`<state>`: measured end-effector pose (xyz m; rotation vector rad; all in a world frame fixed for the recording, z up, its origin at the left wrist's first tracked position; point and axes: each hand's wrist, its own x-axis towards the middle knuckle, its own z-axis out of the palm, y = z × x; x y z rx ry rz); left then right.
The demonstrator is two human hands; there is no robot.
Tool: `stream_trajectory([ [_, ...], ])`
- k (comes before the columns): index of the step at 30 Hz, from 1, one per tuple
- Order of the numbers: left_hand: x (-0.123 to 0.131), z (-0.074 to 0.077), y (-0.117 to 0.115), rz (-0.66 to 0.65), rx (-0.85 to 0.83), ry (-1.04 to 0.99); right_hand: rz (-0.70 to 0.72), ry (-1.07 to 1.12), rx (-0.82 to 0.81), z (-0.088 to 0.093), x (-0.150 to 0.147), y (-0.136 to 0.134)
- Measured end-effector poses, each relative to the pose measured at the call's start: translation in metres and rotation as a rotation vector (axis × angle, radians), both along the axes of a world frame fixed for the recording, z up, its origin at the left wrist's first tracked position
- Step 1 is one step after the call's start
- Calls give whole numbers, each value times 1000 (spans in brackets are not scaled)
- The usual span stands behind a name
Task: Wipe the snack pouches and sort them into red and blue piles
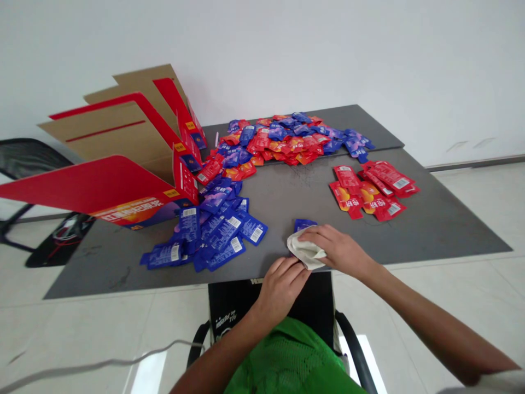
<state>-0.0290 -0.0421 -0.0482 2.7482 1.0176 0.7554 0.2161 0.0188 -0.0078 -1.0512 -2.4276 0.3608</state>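
Observation:
My right hand [336,249] rests on a crumpled white cloth [305,251] at the near edge of the grey table [430,224], fingers curled over it. Half under the cloth and that hand lies a blue packet [304,224]. My left hand [281,284] is at the table's edge just left of the cloth, fingers bent, their tips touching its near side. A pile of blue packets [209,232] lies to the left and a group of red packets [373,189] to the right.
An open red and brown cardboard box [123,158] lies on its side at the left. A mixed heap of red, blue and orange packets [283,139] sits at the far middle. A black chair [24,158] stands at far left; a green mesh thing [287,361] lies below my arms.

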Motion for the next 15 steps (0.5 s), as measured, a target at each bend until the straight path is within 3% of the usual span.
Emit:
stream_trajectory([
  [5,-3,-9,-2,9,60,-19,-64,-87,64,-15,3,53],
  [9,-2,-12,-4,34,57,-25,-174,-134,117,2,10,90],
  [12,0,-10,-6,45,44,-67,-212,-17,193,17,9,75],
  [15,1,-8,-6,57,-1,-66,-91,46,188,18,1,32],
])
